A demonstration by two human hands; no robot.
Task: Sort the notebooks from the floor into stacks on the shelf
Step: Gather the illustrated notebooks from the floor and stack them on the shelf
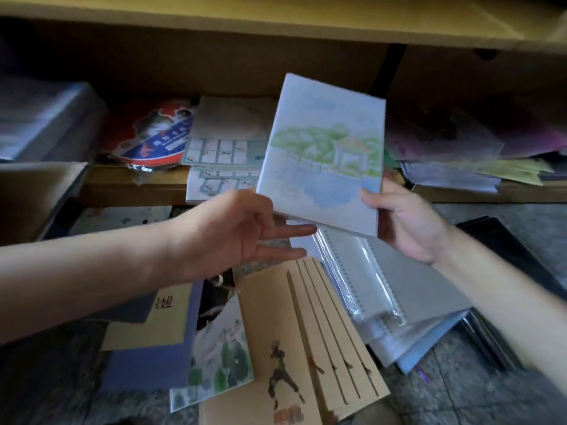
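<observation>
Right hand (408,222) grips landscape-cover notebook (325,154), raised before the shelf (138,185) | left hand (245,228) fingers straight at its lower edge (contact unclear) | other notebooks (306,332) on floor (460,394)

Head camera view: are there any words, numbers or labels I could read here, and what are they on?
Nothing reads clearly enough to quote.
Cream notebook on the floor: dark Chinese characters, upside down, blurred.
Red-and-blue card on the shelf: white lettering, blurred.
Tan notebook: red marks at bottom, blurred.
Landscape notebook in the right hand: picture only, no text.
</observation>
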